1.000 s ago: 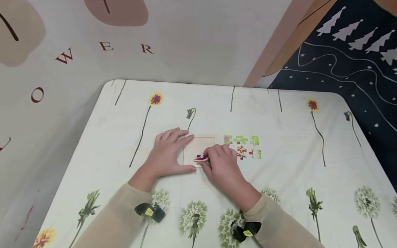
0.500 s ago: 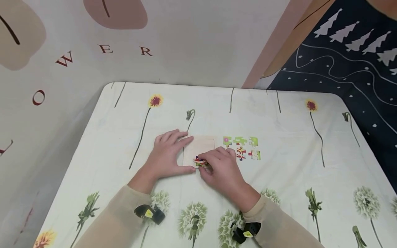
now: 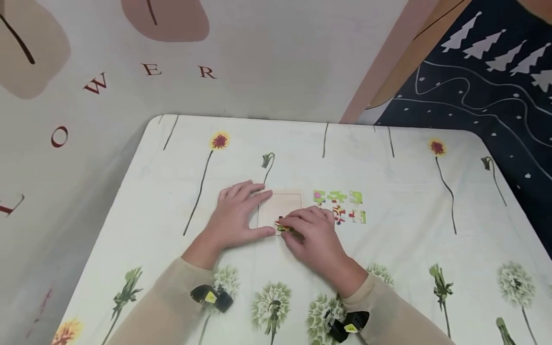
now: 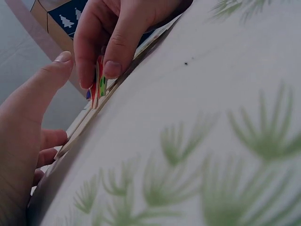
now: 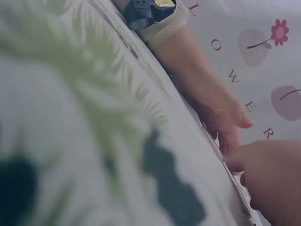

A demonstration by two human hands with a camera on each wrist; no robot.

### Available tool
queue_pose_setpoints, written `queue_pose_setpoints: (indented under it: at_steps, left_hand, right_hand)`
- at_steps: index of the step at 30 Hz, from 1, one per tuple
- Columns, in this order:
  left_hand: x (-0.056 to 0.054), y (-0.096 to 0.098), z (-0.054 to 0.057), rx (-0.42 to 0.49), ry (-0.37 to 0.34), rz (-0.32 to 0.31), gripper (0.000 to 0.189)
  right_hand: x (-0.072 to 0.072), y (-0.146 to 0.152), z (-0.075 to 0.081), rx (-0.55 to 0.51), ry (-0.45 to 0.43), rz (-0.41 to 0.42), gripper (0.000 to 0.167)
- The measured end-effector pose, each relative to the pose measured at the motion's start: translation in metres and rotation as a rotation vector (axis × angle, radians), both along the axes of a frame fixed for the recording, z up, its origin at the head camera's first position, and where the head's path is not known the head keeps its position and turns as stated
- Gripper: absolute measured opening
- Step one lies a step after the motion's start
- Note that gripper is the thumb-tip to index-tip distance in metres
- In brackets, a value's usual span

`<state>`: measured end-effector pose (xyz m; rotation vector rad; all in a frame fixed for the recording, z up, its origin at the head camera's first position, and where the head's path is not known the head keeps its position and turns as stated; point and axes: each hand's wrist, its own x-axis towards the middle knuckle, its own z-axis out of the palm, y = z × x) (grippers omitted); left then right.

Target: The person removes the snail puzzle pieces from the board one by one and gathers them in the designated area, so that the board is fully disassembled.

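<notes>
A thin wooden puzzle board (image 3: 281, 203) lies on the table between both hands. My left hand (image 3: 233, 215) rests along its left side, thumb and fingers spread. With thumb and fingertips, my right hand (image 3: 316, 235) pinches colourful puzzle pieces (image 3: 282, 227) over the board's lower part. Seen from the left wrist, the pieces (image 4: 99, 87) stand tilted on the board, one red face and one green face showing. How many are held is hard to tell, since the fingers cover much of them. The right wrist view shows both hands meeting at the board, with the pieces hidden.
Several loose puzzle pieces (image 3: 338, 197) lie in two rows right of the board, some partly behind the right hand. A flower-printed white cloth (image 3: 388, 177) covers the table. Behind its far edge rises a printed wall (image 3: 267, 72).
The right hand's fingers have tilted the pieces, so more of a green face shows and less of the red and white one. My left hand has stayed in place beside the board.
</notes>
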<state>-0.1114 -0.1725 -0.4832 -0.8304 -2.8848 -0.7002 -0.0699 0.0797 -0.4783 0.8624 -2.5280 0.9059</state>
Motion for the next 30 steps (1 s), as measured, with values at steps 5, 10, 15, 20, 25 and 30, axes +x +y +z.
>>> queue_pose_setpoints:
  at_steps: [5,10,15,20,25,30]
  left_hand:
    - [0.000,0.001,0.002,-0.015,-0.006,0.006,0.094]
    - [0.000,0.000,0.003,-0.024,-0.023,0.017,0.103]
    - [-0.001,0.000,0.002,-0.033,-0.024,0.020,0.110]
    - [-0.002,0.001,0.000,-0.036,-0.023,0.019,0.112]
    - [-0.002,0.002,-0.001,-0.043,-0.039,0.021,0.113]
    - [-0.003,0.002,-0.002,-0.044,-0.038,0.024,0.113]
  right_hand:
    - [0.002,0.004,0.001,-0.025,0.014,-0.005,0.023]
    - [0.004,0.009,0.000,-0.031,-0.011,-0.012,0.030]
    - [0.005,0.016,0.000,-0.052,-0.020,-0.032,0.031]
    - [0.004,0.021,-0.001,-0.079,0.004,-0.040,0.028]
    - [0.004,0.026,-0.001,-0.101,0.022,-0.042,0.026]
    - [0.003,0.032,0.000,-0.122,0.040,-0.040,0.023]
